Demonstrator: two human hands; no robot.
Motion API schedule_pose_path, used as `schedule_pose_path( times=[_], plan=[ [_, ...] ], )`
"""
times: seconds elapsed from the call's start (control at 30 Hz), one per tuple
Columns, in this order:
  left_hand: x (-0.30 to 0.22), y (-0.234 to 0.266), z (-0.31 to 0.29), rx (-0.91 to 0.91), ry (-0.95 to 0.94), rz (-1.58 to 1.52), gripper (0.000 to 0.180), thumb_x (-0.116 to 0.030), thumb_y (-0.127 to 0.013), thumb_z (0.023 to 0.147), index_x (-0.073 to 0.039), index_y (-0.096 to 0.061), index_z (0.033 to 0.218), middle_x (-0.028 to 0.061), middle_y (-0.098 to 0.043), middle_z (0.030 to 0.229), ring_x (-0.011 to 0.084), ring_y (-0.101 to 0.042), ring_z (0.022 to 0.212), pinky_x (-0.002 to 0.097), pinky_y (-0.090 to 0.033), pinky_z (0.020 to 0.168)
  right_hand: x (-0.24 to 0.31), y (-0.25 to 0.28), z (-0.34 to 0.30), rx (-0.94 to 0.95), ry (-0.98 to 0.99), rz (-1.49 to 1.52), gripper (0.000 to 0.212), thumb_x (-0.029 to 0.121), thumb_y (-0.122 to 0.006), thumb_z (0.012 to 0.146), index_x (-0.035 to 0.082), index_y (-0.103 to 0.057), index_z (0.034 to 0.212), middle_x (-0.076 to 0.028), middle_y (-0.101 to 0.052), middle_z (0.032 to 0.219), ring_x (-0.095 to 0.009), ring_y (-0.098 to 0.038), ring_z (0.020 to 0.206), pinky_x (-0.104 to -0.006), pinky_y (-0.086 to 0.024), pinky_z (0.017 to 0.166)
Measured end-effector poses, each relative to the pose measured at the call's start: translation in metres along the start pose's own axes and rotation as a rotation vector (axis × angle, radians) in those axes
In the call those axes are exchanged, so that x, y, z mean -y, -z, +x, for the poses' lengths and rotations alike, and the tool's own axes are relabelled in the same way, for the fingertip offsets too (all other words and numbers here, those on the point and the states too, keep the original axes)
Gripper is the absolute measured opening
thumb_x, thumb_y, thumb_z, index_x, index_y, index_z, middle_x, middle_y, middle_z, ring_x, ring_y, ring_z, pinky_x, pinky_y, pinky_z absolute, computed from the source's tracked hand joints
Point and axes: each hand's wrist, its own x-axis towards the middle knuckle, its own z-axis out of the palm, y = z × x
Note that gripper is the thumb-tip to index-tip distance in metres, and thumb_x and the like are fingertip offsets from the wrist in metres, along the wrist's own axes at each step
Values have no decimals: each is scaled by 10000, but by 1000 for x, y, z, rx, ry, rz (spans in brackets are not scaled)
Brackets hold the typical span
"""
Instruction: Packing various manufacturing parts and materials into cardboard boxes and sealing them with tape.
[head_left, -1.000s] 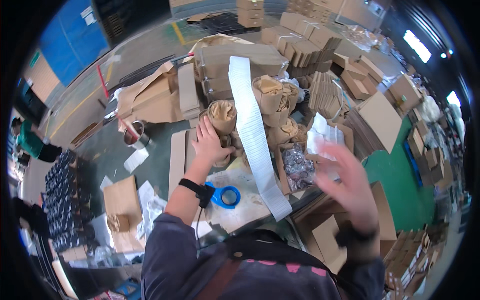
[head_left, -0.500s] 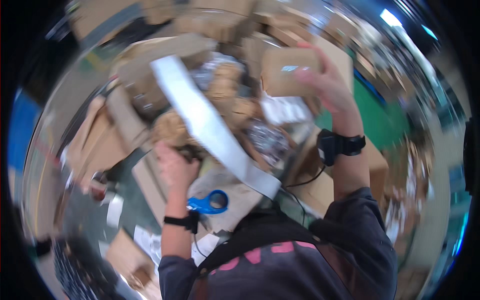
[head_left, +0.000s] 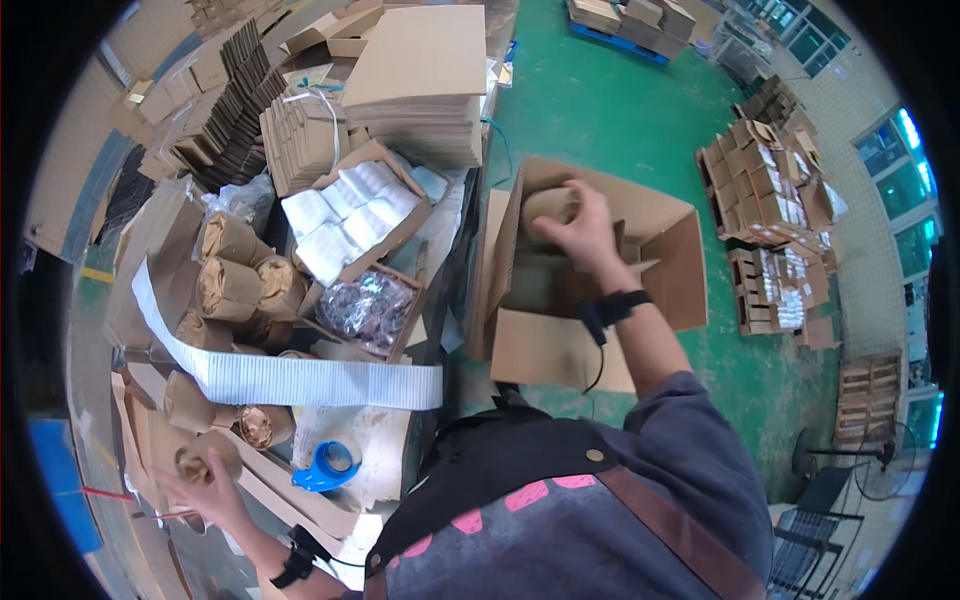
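Observation:
My right hand (head_left: 585, 230) reaches into a large open cardboard box (head_left: 665, 265) on the green floor and grips a small brown box (head_left: 550, 205) at its inner wall. At the lower left, my left hand (head_left: 205, 480) closes on a brown paper-wrapped roll (head_left: 200, 458) near the table's edge. More such wrapped rolls (head_left: 235, 275) lie piled on the table. A long white strip of labels (head_left: 300, 380) runs across them. A blue tape dispenser (head_left: 328, 465) sits just right of my left hand.
An open carton of white packets (head_left: 345, 215) and one of shiny plastic bags (head_left: 370, 305) stand on the table. Flat cardboard stacks (head_left: 420, 80) fill the back. Pallets of small boxes (head_left: 770, 190) stand on the floor at right, with a fan (head_left: 880, 460) lower right.
The view has swung right toward the floor box. My right hand carried the small brown box down from in front of me into the big box. My left hand moved to a roll.

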Motion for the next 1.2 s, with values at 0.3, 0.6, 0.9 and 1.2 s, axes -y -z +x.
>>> schedule_pose_path(
  times=[0.3,0.6,0.9,1.2],
  plan=[
    [-314,55,-43,673,-312,-1157,801,-474,-702,788,-24,-428,1392,181,-453,1354,292,-486,1219,415,-457,958,-18,11,-15,508,152,-102,324,319,-657,812,99,-620,1047,-166,-597,1008,-364,-581,984,-474,-516,766],
    [-470,-120,-180,874,-921,-444,601,-290,-764,671,-182,-538,1216,174,-404,1270,409,-392,1181,477,-488,888,-53,32,-83,843,298,68,305,114,-552,802,110,-637,1094,-151,-616,970,-339,-620,914,-458,-515,795],
    [-393,-65,-146,1386,-832,-1212,423,-352,-588,915,-62,-569,1223,177,-575,1211,320,-539,1160,436,-455,915,-22,74,-69,921,111,191,373,89,-615,864,77,-589,1236,-170,-600,909,-329,-599,824,-370,-487,751],
    [2,-75,-31,111,709,-81,1097,-502,-825,642,72,-231,1363,274,-506,1234,371,-503,1190,418,-443,959,239,86,-38,1622,266,922,378,89,-609,868,-41,-552,1219,-113,-663,899,-172,-639,835,-265,-492,729]
  ],
)
